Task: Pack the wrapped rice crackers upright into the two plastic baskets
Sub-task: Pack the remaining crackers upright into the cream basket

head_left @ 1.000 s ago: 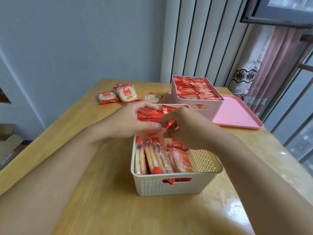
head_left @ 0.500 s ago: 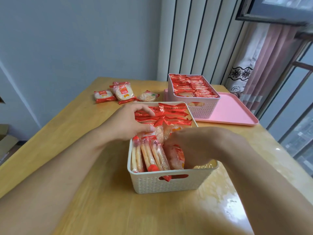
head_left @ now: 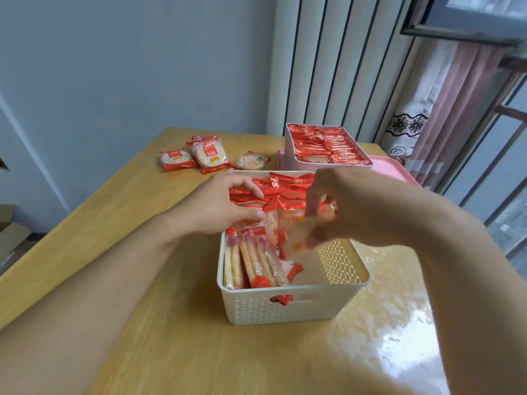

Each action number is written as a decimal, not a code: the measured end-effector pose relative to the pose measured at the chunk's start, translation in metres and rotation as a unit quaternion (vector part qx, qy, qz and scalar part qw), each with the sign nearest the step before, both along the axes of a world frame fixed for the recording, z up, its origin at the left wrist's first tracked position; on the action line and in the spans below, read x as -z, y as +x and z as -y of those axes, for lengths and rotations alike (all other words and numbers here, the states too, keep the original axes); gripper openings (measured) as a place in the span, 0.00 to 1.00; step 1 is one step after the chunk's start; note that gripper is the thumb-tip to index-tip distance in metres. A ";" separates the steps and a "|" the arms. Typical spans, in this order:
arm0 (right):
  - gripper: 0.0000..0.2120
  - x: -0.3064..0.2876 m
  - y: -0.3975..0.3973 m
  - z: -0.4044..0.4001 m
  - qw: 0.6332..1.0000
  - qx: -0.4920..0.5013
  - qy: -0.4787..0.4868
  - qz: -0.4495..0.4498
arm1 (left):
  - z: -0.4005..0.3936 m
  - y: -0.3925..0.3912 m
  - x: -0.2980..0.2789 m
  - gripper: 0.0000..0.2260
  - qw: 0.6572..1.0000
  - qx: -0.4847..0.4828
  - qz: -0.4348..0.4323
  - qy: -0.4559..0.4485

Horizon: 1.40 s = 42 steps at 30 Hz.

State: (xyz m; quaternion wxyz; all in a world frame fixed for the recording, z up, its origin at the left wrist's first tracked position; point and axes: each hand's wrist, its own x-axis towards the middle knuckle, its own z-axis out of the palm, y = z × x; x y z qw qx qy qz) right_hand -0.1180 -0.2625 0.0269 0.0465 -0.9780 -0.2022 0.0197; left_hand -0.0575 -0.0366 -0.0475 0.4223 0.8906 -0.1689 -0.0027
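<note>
A cream plastic basket (head_left: 285, 306) stands in front of me on the wooden table, its far half filled with upright red-wrapped rice crackers (head_left: 273, 192) and a short row (head_left: 253, 263) at its near left. My right hand (head_left: 350, 206) pinches a blurred wrapped cracker (head_left: 299, 235) and holds it above the basket's bare near-right part. My left hand (head_left: 225, 206) rests with bent fingers against the upright packs. Behind, a pink basket (head_left: 291, 158) is full of upright packs. Several loose packs (head_left: 208, 155) lie at the far left of the table.
A pink tray (head_left: 399, 172) lies under and to the right of the pink basket. The table (head_left: 142, 323) ends at a wall on the far side. A curtain and window frame stand at the right, and cardboard sits on the floor at the left.
My right hand has come up out of the cream basket's near-right corner, lifting a cracker pack with it. My left hand has stayed on the upright packs.
</note>
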 end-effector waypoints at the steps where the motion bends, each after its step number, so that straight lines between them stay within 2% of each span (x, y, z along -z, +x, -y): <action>1: 0.14 -0.005 0.001 0.003 0.999 0.007 0.033 0.037 | 0.000 0.000 0.000 0.12 1.000 0.006 0.004 -0.007; 4: 0.12 -0.010 0.003 0.005 0.987 0.027 0.136 0.084 | 0.002 -0.001 -0.004 0.10 0.998 0.018 0.014 -0.057; 7: 0.20 -0.003 0.006 0.001 0.983 0.041 0.168 0.057 | 0.005 -0.005 -0.011 0.12 0.994 0.050 0.006 -0.095; 9: 0.28 0.003 0.008 0.000 0.985 0.037 0.162 0.044 | 0.006 -0.007 -0.011 0.11 0.993 0.057 0.012 -0.102; 11: 0.31 0.005 0.009 -0.001 0.988 0.031 0.144 0.048 | 0.008 -0.006 -0.007 0.09 0.994 0.051 0.034 -0.089; 15: 0.20 0.006 0.011 -0.005 0.992 0.015 0.105 0.074 | 0.011 -0.004 0.002 0.11 0.996 0.059 0.058 -0.036; 17: 0.17 0.010 0.013 -0.007 0.994 0.020 0.080 0.079 | 0.011 -0.004 0.004 0.11 0.996 0.062 0.062 -0.019; 22: 0.19 0.031 0.025 -0.010 0.994 0.057 0.003 0.090 | 0.013 -0.008 0.005 0.12 0.999 0.046 0.027 -0.006; 27: 0.18 0.042 0.030 -0.010 0.990 0.066 -0.021 0.120 | 0.015 -0.009 0.006 0.14 0.998 0.039 0.045 -0.020; 29: 0.20 0.043 0.031 -0.010 0.989 0.072 -0.023 0.124 | 0.014 -0.010 0.005 0.17 0.998 0.042 0.051 -0.013; 32: 0.25 0.047 0.030 -0.011 0.989 0.073 -0.012 0.128 | 0.015 -0.012 0.003 0.09 0.994 0.069 0.068 0.051; 35: 0.33 0.038 0.022 -0.013 0.987 0.079 -0.002 0.138 | 0.016 -0.010 0.004 0.08 0.991 0.088 0.065 0.081; 36: 0.33 0.032 0.016 -0.014 0.989 0.073 0.001 0.132 | 0.016 -0.009 0.004 0.08 0.990 0.089 0.067 0.088; 38: 0.21 0.021 0.004 -0.016 0.995 0.047 -0.004 0.093 | 0.014 -0.008 0.004 0.08 0.989 0.088 0.064 0.098; 39: 0.14 0.021 0.001 -0.018 0.997 0.035 -0.030 0.058 | 0.014 -0.008 0.004 0.08 0.989 0.090 0.063 0.100; 42: 0.03 0.041 -0.002 -0.034 0.989 -0.001 -0.139 -0.043 | 0.013 -0.009 0.003 0.09 0.988 0.092 0.066 0.101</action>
